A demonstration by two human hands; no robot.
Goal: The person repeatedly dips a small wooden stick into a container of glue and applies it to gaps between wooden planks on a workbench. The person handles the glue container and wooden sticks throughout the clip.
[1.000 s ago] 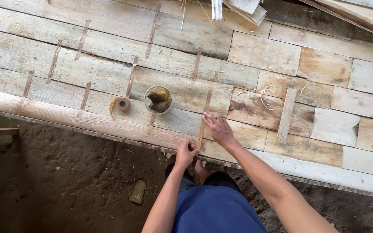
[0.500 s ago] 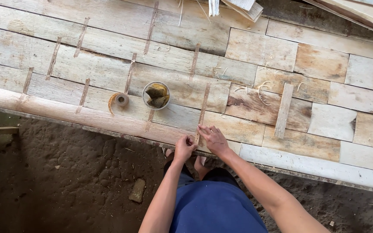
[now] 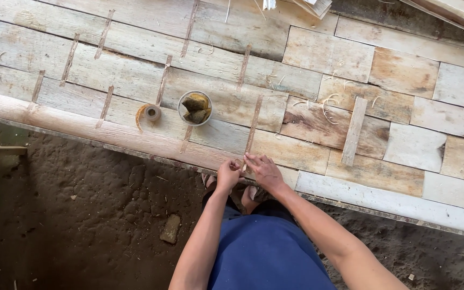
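A thin brown strip (image 3: 252,126) lies along a seam between pale wood sheets on the bench (image 3: 404,204), its near end at the bench's front edge, where both hands meet over it; the right hand (image 3: 264,171) lies flat, fingers spread, pressing the strip's end down onto the wood, while the left hand (image 3: 227,174) is curled just left of that end, thumb and fingertips seemingly pinched at the strip's tip, though how firm that grip is cannot be told from above. To do this pressing well, it would seem best to keep the strip centred on the seam and to rub it down with even pressure along its whole length, so no edge lifts. Just left of the strip, further up the bench, stands a small round cup (image 3: 195,108) holding yellowish-brown lumps, and left of that lies a roll of brown tape (image 3: 151,113) with a loose tail. Similar strips (image 3: 104,103) already sit across other seams well to the left of the worked strip, and another (image 3: 244,66) lies beyond its far end. To the strip's right, a short flat wooden slat (image 3: 354,131) lies loose on the sheets among pale curled shavings (image 3: 326,107). Below the bench edge, the person's blue garment and bare earth floor (image 3: 81,215) show
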